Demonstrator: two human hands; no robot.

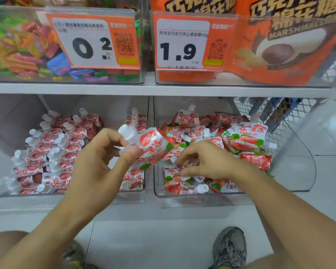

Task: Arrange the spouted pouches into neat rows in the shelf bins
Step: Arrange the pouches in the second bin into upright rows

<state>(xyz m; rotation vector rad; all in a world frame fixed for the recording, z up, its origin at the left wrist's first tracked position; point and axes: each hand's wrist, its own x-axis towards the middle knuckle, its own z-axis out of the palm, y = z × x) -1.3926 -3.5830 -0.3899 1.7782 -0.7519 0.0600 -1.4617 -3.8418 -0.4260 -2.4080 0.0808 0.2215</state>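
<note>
1. On the far left, the left bin (66, 197) on the lower shelf holds pouches laid in rows (47, 152), their white caps pointing left and far.
2. Your left hand (97, 162) is raised in front of the gap between the two lower bins. Its thumb and curled fingers pinch a bunch of pouches (153, 146) just below the white spout, which points up and left. The fingers are closed round the neck, not spread.
3. Those held pouches hang tilted, their red and white bodies slanting down to the right, above the near edge of the bins.
4. Your right hand (204, 162) reaches into the right bin (202, 200), palm down, fingers bent. The fingertips touch loose pouches near the front left of that bin; you cannot tell whether they have hold of one.
5. The right bin holds a jumbled heap of pouches (241, 140), facing every way, some upright and some flat.
6. Above, the upper shelf (149, 88) carries a clear bin of mixed sweets (23, 47) on the left and orange marshmallow packs (279, 45) on the right, each with a price tag.
7. Near you, a grey shoe (229, 247) stands on the pale floor.
</note>
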